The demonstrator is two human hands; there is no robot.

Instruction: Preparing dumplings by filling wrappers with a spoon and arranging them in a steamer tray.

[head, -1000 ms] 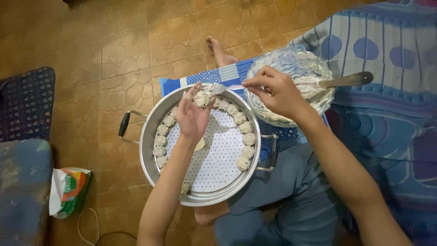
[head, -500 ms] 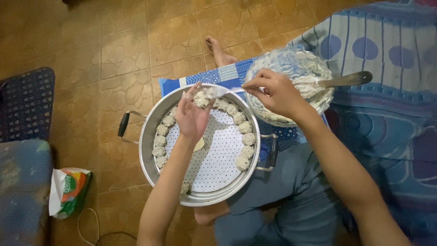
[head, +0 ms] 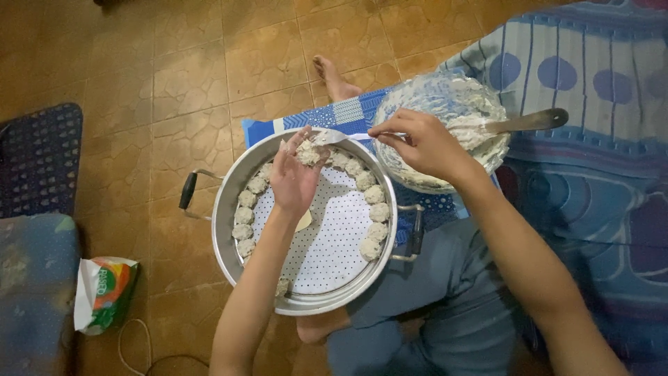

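Left hand (head: pixel 296 179) cups a dumpling (head: pixel 305 152) over the steamer (head: pixel 229 202) rim; w/ loose fingers it may drop. Right hand (head: pixel 421 143) pinches a spoon (head: pixel 334 136) on it; too much push could tear it, or the wrist could tip the bowl (head: pixel 445 101).

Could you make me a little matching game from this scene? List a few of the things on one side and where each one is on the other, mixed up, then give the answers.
Things:
1. spoon
2. mixing bowl
3. shaped dumplings
4. plastic packet

Places:
A. on the tiled floor, apart from the cooking things
B. in a curved row along the edge of the perforated steamer tray
C. pinched in the right hand, its tip at the lump in the left hand
D. behind the right hand, smeared with pale filling, a utensil handle sticking out

Pairs: 1-C, 2-D, 3-B, 4-A
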